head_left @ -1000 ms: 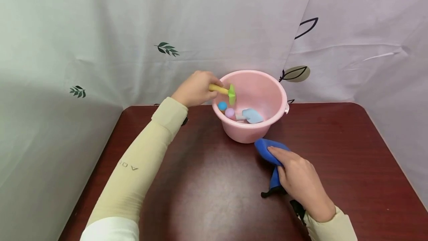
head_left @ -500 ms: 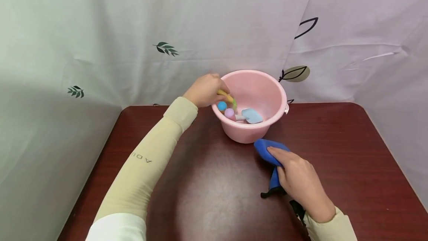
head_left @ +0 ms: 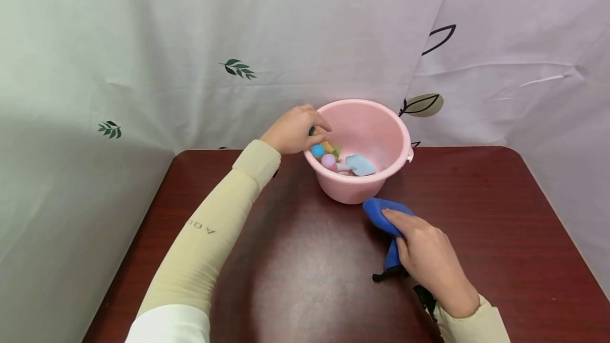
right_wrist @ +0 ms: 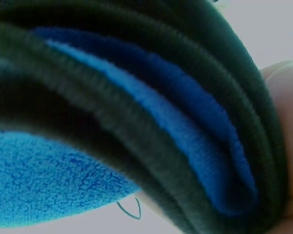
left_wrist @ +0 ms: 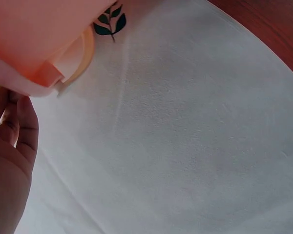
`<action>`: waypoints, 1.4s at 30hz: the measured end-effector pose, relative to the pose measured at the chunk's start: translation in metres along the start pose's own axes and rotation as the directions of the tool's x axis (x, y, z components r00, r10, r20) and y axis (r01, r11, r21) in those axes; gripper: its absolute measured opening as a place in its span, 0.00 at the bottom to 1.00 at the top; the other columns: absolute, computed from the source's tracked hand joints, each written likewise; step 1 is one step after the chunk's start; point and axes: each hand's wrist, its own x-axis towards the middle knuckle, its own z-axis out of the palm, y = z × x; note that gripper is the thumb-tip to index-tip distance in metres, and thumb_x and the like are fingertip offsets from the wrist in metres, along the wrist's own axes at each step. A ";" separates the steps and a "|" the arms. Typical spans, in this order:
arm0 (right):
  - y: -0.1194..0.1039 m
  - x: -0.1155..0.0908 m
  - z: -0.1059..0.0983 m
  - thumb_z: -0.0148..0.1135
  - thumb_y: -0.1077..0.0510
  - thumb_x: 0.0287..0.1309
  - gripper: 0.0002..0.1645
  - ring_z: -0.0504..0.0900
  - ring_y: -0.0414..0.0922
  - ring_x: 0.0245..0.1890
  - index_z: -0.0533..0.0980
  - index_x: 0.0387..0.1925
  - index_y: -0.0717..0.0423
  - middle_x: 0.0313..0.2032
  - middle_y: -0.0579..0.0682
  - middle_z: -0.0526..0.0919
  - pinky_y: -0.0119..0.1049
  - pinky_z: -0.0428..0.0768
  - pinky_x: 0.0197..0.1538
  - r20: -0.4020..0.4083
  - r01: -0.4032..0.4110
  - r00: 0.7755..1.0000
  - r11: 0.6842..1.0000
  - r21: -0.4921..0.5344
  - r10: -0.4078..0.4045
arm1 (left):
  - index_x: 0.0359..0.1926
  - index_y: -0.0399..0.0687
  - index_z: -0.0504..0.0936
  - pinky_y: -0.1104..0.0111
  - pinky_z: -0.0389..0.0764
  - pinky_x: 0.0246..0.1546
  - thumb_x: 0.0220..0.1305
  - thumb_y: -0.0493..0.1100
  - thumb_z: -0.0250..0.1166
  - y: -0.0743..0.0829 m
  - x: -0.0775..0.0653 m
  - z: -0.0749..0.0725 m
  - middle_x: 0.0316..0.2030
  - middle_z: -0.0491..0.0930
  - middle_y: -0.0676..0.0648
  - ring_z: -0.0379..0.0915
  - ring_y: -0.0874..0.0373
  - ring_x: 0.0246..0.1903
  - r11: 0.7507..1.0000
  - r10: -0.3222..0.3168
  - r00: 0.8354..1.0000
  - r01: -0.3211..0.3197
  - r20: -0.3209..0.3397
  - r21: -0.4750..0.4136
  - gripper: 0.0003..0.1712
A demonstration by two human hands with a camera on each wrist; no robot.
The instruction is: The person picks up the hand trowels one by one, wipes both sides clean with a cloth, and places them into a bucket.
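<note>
A pink bucket (head_left: pixel 350 189) stands at the back of the table. My left hand (head_left: pixel 300 128) is over its left rim, thumb and fingers parted, with nothing pinched between them. Just below the fingertips, inside the bucket, lies a toy hammer with a yellow handle (head_left: pixel 328 147); its green head is partly hidden. Beside it are a blue-topped piece (head_left: pixel 317 151), a purple-topped piece (head_left: pixel 329 161) and a light blue toy shovel (head_left: pixel 360 165). My right hand (head_left: pixel 431 255) grips a folded blue towel (head_left: pixel 381 216) with dark edging, in front of the bucket; the right wrist view shows its fuzzy folds (right_wrist: pixel 49 180) close up.
The dark red table (head_left: pixel 295 274) has rounded back corners. A pale curtain (head_left: pixel 305 30) with leaf prints hangs right behind the bucket and along both sides. A white handle lug (head_left: pixel 410 155) juts from the bucket's right side.
My left hand has moved right and slightly down, lowering the toy hammer into the bucket. It has since let go, fingers parting from the handle. My right hand stays still on the towel.
</note>
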 end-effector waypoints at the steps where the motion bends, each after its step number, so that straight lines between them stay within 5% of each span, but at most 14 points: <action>1: 0.000 0.000 0.000 0.67 0.73 0.47 0.32 0.84 0.57 0.50 0.81 0.58 0.56 0.54 0.56 0.84 0.58 0.82 0.43 -0.001 0.001 1.000 1.000 0.000 -0.001 | 0.50 0.47 0.89 0.64 0.73 0.54 0.68 0.46 0.67 0.000 -0.001 0.000 0.45 0.86 0.53 0.72 0.56 0.51 1.000 0.002 1.000 -0.002 -0.009 -0.019 0.14; 9: 0.003 0.001 -0.006 0.67 0.74 0.47 0.32 0.84 0.59 0.50 0.81 0.58 0.58 0.53 0.58 0.84 0.59 0.82 0.44 -0.025 0.003 1.000 1.000 -0.005 -0.003 | 0.49 0.49 0.89 0.67 0.73 0.48 0.71 0.48 0.63 0.005 -0.010 -0.001 0.43 0.85 0.54 0.71 0.60 0.46 0.989 -0.013 0.998 0.004 -0.058 -0.147 0.13; 14: 0.011 0.000 -0.014 0.66 0.74 0.47 0.33 0.82 0.59 0.53 0.80 0.59 0.59 0.55 0.59 0.83 0.60 0.81 0.46 -0.085 0.015 0.996 1.000 -0.021 -0.017 | 0.50 0.48 0.88 0.66 0.74 0.49 0.72 0.45 0.63 0.004 -0.019 -0.002 0.45 0.85 0.54 0.72 0.60 0.48 0.964 -0.041 0.984 -0.006 -0.173 -0.266 0.13; 18: 0.019 0.000 -0.024 0.66 0.75 0.46 0.35 0.81 0.59 0.53 0.79 0.60 0.58 0.56 0.59 0.83 0.59 0.79 0.49 -0.141 0.032 0.989 0.999 -0.038 -0.037 | 0.50 0.47 0.88 0.62 0.76 0.52 0.70 0.41 0.64 0.001 -0.033 -0.003 0.48 0.85 0.52 0.74 0.60 0.51 0.948 -0.060 0.947 -0.045 -0.316 -0.315 0.11; 22: 0.033 -0.001 -0.036 0.66 0.75 0.43 0.37 0.81 0.58 0.53 0.79 0.60 0.57 0.55 0.58 0.83 0.44 0.75 0.60 -0.219 0.060 0.973 0.994 -0.089 -0.078 | 0.48 0.44 0.88 0.59 0.78 0.52 0.69 0.38 0.65 -0.003 -0.049 -0.002 0.49 0.84 0.50 0.76 0.58 0.52 0.942 -0.070 0.897 -0.085 -0.437 -0.325 0.10; 24: 0.041 -0.002 -0.042 0.66 0.75 0.42 0.38 0.81 0.58 0.53 0.79 0.60 0.56 0.55 0.58 0.83 0.44 0.75 0.59 -0.251 0.074 0.962 0.989 -0.128 -0.105 | 0.47 0.43 0.89 0.59 0.78 0.51 0.68 0.36 0.65 -0.005 -0.058 -0.001 0.49 0.85 0.49 0.77 0.58 0.52 0.939 -0.073 0.868 -0.106 -0.491 -0.328 0.10; 30: 0.073 0.002 -0.056 0.57 0.72 0.49 0.30 0.82 0.58 0.54 0.81 0.57 0.60 0.56 0.58 0.83 0.27 0.61 0.69 -0.307 0.174 0.920 0.957 -0.231 -0.242 | 0.46 0.37 0.87 0.52 0.77 0.50 0.68 0.31 0.63 0.001 -0.089 -0.002 0.49 0.84 0.42 0.78 0.49 0.52 0.923 -0.164 0.804 -0.079 -0.571 -0.377 0.10; 31: 0.080 0.003 -0.058 0.58 0.72 0.49 0.30 0.82 0.58 0.54 0.80 0.57 0.60 0.56 0.58 0.82 0.24 0.53 0.71 -0.297 0.191 0.919 0.951 -0.243 -0.260 | 0.46 0.37 0.87 0.54 0.78 0.48 0.68 0.31 0.63 0.001 -0.095 -0.001 0.49 0.84 0.42 0.78 0.49 0.52 0.921 -0.181 0.797 -0.067 -0.576 -0.383 0.10; 36: 0.108 0.007 -0.063 0.66 0.77 0.37 0.39 0.79 0.60 0.55 0.79 0.58 0.60 0.58 0.60 0.81 0.27 0.50 0.73 -0.180 0.264 0.932 0.928 -0.262 -0.316 | 0.46 0.42 0.89 0.70 0.79 0.41 0.68 0.34 0.63 -0.012 -0.118 0.016 0.49 0.84 0.48 0.80 0.54 0.49 0.927 -0.210 0.779 -0.034 -0.591 -0.374 0.10; 42: 0.127 0.007 -0.046 0.58 0.75 0.42 0.35 0.78 0.61 0.55 0.78 0.57 0.64 0.57 0.63 0.80 0.28 0.49 0.74 -0.074 0.404 0.901 0.889 -0.214 -0.427 | 0.48 0.43 0.88 0.63 0.76 0.49 0.68 0.35 0.64 -0.009 -0.140 0.031 0.50 0.84 0.48 0.79 0.53 0.53 0.942 -0.202 0.778 -0.011 -0.595 -0.334 0.11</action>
